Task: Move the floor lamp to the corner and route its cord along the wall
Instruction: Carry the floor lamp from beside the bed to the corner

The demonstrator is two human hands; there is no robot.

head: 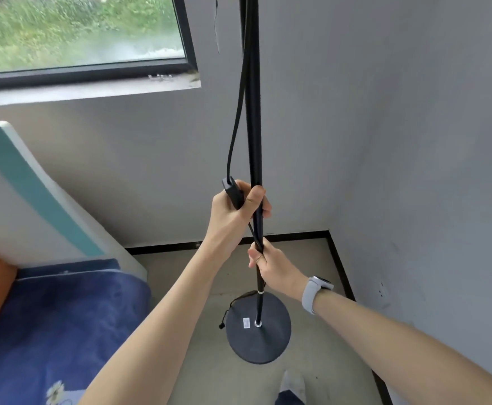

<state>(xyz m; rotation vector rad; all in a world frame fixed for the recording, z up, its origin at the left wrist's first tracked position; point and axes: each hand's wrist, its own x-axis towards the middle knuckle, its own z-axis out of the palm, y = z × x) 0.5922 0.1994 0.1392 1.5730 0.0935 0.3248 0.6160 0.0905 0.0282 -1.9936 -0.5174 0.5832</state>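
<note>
A black floor lamp stands upright in the middle of the head view, its thin pole (253,112) rising out of the top edge and its round dark base (263,337) on the beige floor near the room corner (328,233). My left hand (236,211) is wrapped around the pole and also grips the cord's black inline box (233,191). The black cord (238,106) hangs in a loop beside the pole. My right hand (271,264), with a grey watch on the wrist, grips the pole lower down. More cord curls at the base's left edge (228,311).
A bed with a blue cover (58,331) and a white-and-teal headboard (34,185) fills the left. A window (78,33) sits above it. Grey walls with a black skirting (227,242) meet at the corner; a wall socket (383,293) is on the right wall. My foot (293,387) is below the base.
</note>
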